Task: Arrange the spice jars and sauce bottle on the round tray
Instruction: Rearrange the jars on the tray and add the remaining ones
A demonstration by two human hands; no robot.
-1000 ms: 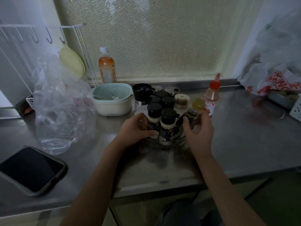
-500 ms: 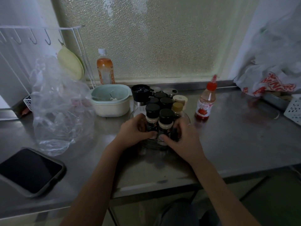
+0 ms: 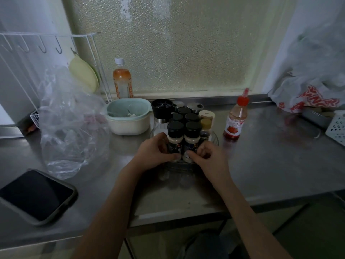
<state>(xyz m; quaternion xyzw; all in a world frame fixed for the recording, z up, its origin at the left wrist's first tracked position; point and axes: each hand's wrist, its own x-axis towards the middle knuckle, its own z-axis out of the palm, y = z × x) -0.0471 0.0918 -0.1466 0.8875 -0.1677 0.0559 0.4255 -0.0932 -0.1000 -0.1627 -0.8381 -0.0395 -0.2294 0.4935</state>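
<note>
A clear round tray [image 3: 215, 137] on the steel counter holds several spice jars with black lids, a yellow-capped jar [image 3: 205, 128] and a black-topped grinder [image 3: 161, 113]. My left hand [image 3: 155, 153] grips the front left jar [image 3: 175, 136] near its base. My right hand [image 3: 209, 158] touches the front right jar [image 3: 192, 136] with thumb and fingers. The red-capped sauce bottle [image 3: 235, 118] stands on the counter to the right of the tray, apart from it.
A mint and cream bowl [image 3: 128, 116] sits left of the tray, with an orange drink bottle [image 3: 122, 81] behind. A crumpled clear plastic bag [image 3: 71, 124] and a phone [image 3: 35, 195] lie left. A white bag [image 3: 308, 94] and perforated basket [image 3: 337, 126] stand right.
My right hand set the yellow-capped jar on the tray's right side, then came forward to the front right jar. The left hand stayed on the front left jar.
</note>
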